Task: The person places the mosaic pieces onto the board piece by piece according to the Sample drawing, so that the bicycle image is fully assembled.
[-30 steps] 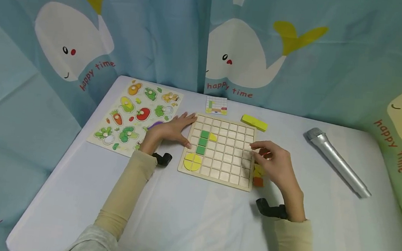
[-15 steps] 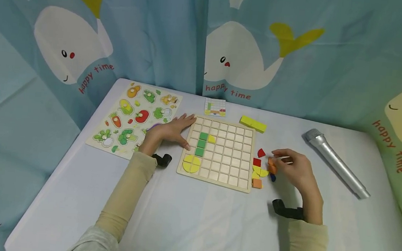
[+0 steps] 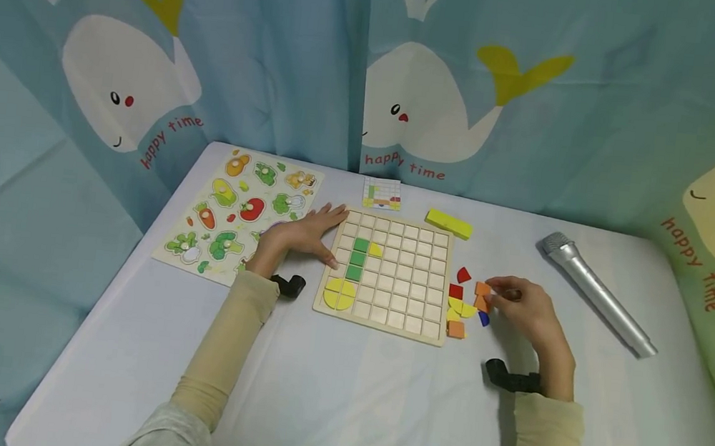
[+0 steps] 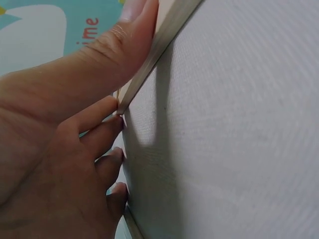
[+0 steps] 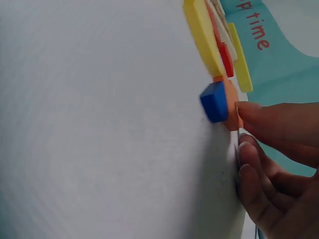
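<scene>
Vegetable puzzle board [image 3: 222,223]: flat on the far left of the white tablecloth [image 3: 315,391], just left of the left hand.
Left hand [image 3: 300,237]: fingers and thumb spread apart, thumb resting on the left rim of the wooden grid board, other fingers at its far-left corner.
Wooden grid board [image 3: 400,283]: flat in the middle, between the two hands.
Yellow circle [image 3: 346,288]: four quarter pieces set in the board's near-left corner.
Green squares [image 3: 358,258]: three in one column, on the far side of the circle.
Yellow quarter piece [image 3: 376,250]: in the cell just right of the farthest green square.
Picture card [image 3: 382,193]: beyond the board's far edge.
Yellow block [image 3: 449,224]: near the board's far-right corner.
Loose pieces: red, yellow, orange and blue, right of the board, among them a red quarter piece [image 3: 464,275] and a blue piece [image 3: 484,318].
Right hand [image 3: 527,307]: fingertips touching the orange squares [image 3: 482,303]; whether they pinch one, I cannot tell.
Silver microphone [image 3: 602,297]: lying at the right, apart from the right hand.
</scene>
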The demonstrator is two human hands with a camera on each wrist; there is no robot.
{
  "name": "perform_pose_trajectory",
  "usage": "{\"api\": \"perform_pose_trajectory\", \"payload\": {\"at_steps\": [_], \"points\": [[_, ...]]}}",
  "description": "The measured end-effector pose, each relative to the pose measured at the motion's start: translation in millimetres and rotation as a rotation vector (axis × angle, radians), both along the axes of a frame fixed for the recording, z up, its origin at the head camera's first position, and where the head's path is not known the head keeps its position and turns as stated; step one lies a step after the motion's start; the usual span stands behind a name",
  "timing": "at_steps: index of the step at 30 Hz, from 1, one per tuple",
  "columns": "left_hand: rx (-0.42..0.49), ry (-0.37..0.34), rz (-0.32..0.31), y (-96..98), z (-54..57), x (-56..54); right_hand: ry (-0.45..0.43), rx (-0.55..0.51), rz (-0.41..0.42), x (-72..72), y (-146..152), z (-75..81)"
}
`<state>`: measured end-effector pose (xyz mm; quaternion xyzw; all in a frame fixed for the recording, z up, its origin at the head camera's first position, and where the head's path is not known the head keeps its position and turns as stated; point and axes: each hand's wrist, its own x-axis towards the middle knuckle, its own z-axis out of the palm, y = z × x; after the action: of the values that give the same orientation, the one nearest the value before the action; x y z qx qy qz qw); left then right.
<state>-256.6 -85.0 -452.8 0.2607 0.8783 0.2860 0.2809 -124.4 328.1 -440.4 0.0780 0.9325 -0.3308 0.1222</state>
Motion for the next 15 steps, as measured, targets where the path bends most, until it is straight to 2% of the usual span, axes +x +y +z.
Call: {"api": "perform_pose_trajectory", "payload": {"at_steps": [8,15], "points": [[0.01,-0.014,0.02,1.3,-0.8,0.7,0.006,0.014,-0.025,-1.3,0.1,-4.2],[0.018,-0.026,0.046,0.3,1.3,4.0,0.088,0.027,0.01,0.0,-1.9,-4.6]]}}
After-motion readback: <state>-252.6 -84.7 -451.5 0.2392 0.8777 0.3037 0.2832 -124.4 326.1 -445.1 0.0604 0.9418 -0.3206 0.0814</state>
